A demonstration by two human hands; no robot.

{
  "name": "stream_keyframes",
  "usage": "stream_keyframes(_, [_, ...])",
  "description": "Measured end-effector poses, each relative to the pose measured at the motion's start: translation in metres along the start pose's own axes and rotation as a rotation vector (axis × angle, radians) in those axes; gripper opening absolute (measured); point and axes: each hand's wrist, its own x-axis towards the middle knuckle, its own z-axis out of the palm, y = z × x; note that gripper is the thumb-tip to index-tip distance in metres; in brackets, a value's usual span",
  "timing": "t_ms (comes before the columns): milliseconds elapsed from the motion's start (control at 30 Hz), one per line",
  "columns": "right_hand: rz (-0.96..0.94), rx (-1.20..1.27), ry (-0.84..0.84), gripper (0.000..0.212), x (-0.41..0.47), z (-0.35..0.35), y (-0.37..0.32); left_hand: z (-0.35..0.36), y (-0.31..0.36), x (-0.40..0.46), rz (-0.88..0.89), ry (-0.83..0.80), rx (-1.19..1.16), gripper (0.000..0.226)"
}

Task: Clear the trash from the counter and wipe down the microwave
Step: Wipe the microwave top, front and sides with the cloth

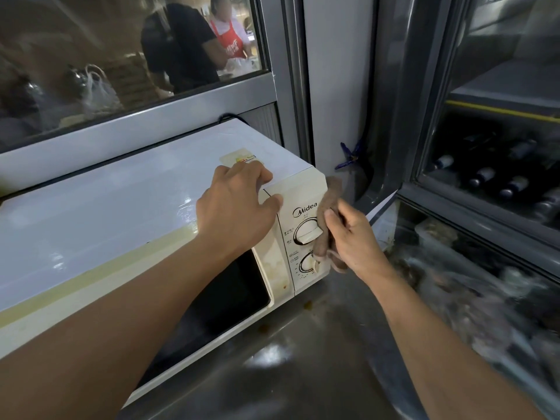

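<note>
A white microwave (115, 207) stands on a steel counter (303, 359), its door stained and its control panel with two knobs at the right. My left hand (239, 204) grips the top front corner of the microwave, fingers over the top and thumb on the front. My right hand (354, 237) holds a brown cloth (328, 207) against the panel's right edge, beside the upper knob (306, 233).
A glass-fronted cooler (497, 165) with bottles stands at the right, and bagged items lie under glass below it. A window behind the microwave shows people and plastic bags. Brown spots mark the counter by the microwave's front corner.
</note>
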Motion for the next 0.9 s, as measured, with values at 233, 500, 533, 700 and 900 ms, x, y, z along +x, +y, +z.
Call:
stream_keyframes(233, [-0.099, -0.157, 0.021, 0.022, 0.002, 0.005, -0.021, 0.001, 0.0, 0.0, 0.006, 0.004, 0.0, 0.028])
stream_keyframes(500, [0.017, -0.287, 0.162, 0.032, 0.001, -0.017, -0.006, 0.0, -0.001, 0.0, 0.005, -0.009, 0.008, 0.03])
stream_keyframes(533, [0.036, -0.314, 0.202, 0.028, -0.004, -0.019, -0.005, 0.0, -0.001, 0.0, 0.004, -0.013, 0.006, 0.03])
stream_keyframes(700, [-0.042, -0.358, 0.422, 0.027, -0.024, 0.001, -0.032, -0.003, 0.0, 0.0, -0.014, -0.037, -0.008, 0.031])
stream_keyframes(900, [-0.027, -0.433, 0.519, 0.02, -0.036, 0.054, -0.048, -0.018, -0.007, 0.005, 0.023, -0.186, -0.173, 0.034])
